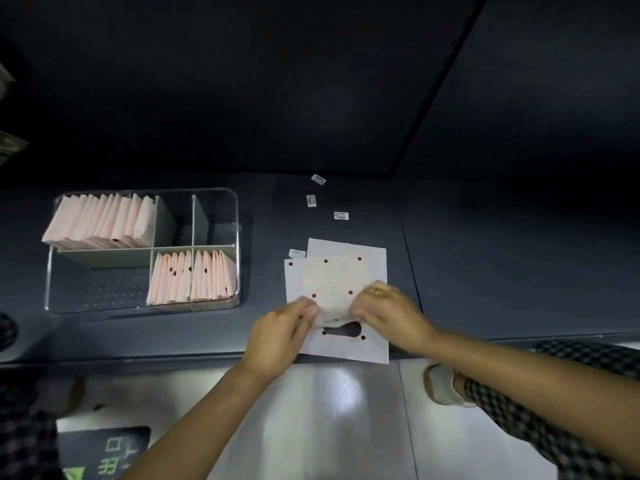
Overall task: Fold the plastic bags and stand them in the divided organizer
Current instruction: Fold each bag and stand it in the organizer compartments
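We are wearing a gold ring (377, 291) on a finger of our right hand (389, 315), while our left hand (280, 336) is wearing nothing. Both forearms are showing bare. We are wearing dark checked trousers (554, 420) at four o'clock, above a pale slipper (441, 384).

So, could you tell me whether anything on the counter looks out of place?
Yes: small barcode labels lie scattered at odd angles on the dark counter beyond the flat bags. The folded bags in the organizer stand in tidy rows.
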The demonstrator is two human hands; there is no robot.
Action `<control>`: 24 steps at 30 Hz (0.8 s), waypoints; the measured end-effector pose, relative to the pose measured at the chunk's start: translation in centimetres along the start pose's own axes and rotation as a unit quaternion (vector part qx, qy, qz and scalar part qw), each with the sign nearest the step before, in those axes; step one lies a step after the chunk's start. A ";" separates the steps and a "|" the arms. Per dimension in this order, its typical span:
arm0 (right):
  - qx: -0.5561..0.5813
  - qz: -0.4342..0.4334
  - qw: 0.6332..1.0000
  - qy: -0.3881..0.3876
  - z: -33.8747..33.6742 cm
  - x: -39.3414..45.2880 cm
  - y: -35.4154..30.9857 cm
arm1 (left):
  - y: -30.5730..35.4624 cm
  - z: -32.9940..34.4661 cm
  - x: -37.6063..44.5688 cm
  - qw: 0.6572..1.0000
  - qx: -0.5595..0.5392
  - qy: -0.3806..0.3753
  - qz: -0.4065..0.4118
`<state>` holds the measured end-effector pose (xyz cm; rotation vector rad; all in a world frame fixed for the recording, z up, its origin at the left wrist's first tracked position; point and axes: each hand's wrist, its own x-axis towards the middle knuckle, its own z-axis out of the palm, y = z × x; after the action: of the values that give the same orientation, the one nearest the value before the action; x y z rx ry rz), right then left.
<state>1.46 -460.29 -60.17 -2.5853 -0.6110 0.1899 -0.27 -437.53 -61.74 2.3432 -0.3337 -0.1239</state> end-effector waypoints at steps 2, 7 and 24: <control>-0.008 0.060 0.998 -0.020 -0.8 2.9 0.5 | 0.4 -0.3 0.9 0.996 -0.020 0.087 -0.008; 0.019 0.169 0.980 -0.102 -0.9 8.5 2.0 | -0.1 0.4 1.2 0.988 0.081 0.095 0.094; -0.152 -0.056 0.986 -0.028 1.9 3.6 2.1 | -2.6 3.8 0.8 0.964 0.243 -0.095 0.052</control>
<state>5.01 -459.53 -62.93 -2.8340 -0.8636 0.1423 0.32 -438.55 -66.20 2.7981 -0.6420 -0.2388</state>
